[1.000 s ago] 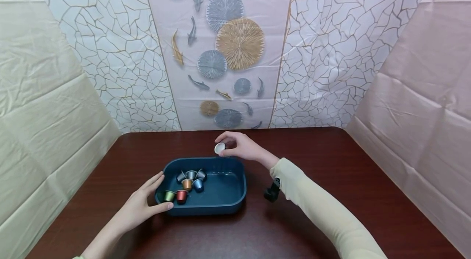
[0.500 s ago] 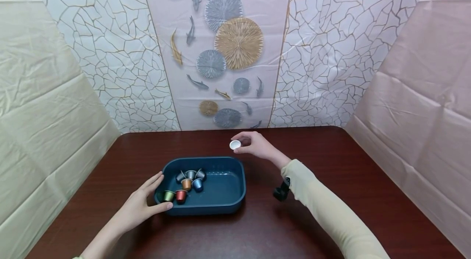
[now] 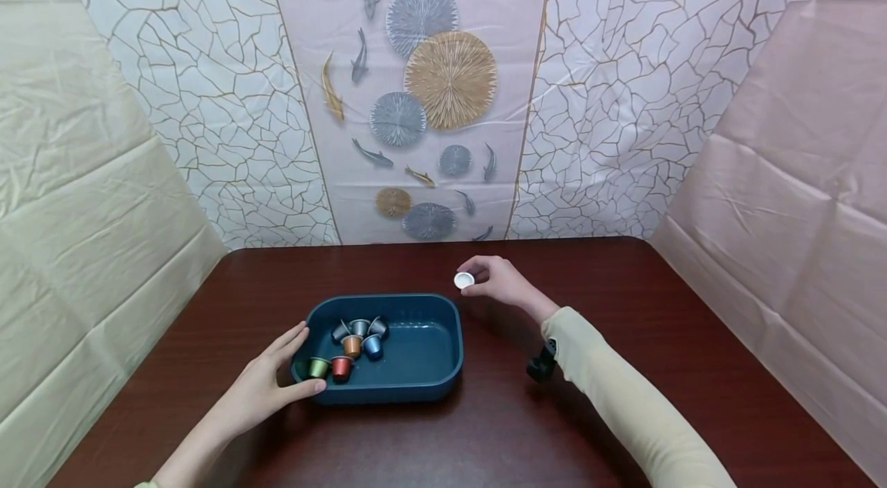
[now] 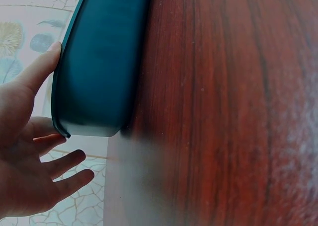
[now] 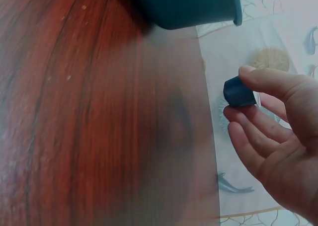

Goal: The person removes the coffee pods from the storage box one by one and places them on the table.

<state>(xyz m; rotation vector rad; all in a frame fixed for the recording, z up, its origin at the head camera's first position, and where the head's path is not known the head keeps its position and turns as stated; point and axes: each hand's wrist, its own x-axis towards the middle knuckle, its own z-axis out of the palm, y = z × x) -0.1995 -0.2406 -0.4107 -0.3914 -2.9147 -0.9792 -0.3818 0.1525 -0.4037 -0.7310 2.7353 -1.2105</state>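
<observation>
My right hand (image 3: 499,280) holds a coffee capsule (image 3: 464,280) beyond the bin's back right corner, its pale round face toward me. In the right wrist view the capsule (image 5: 240,92) shows a dark blue body, pinched between thumb and fingertips. My left hand (image 3: 266,376) rests at the left end of a dark teal bin (image 3: 416,393), thumb on the front rim and straight fingers spread along the left side. Inside the bin's left half lie a green capsule (image 3: 318,368), a red one (image 3: 341,369), an orange one (image 3: 352,347), a blue one (image 3: 373,348) and several grey-blue ones (image 3: 359,327).
The bin stands on a dark red-brown wooden table (image 3: 443,442). A patterned backdrop (image 3: 423,88) rises behind the table's far edge, and pale cloth walls (image 3: 783,188) flank both sides. A small black device (image 3: 542,362) hangs at the right wrist.
My right hand has carried the capsule rightward from above the bin's back rim, then slightly lower beyond its back right corner. The left hand and the bin have stayed in place.
</observation>
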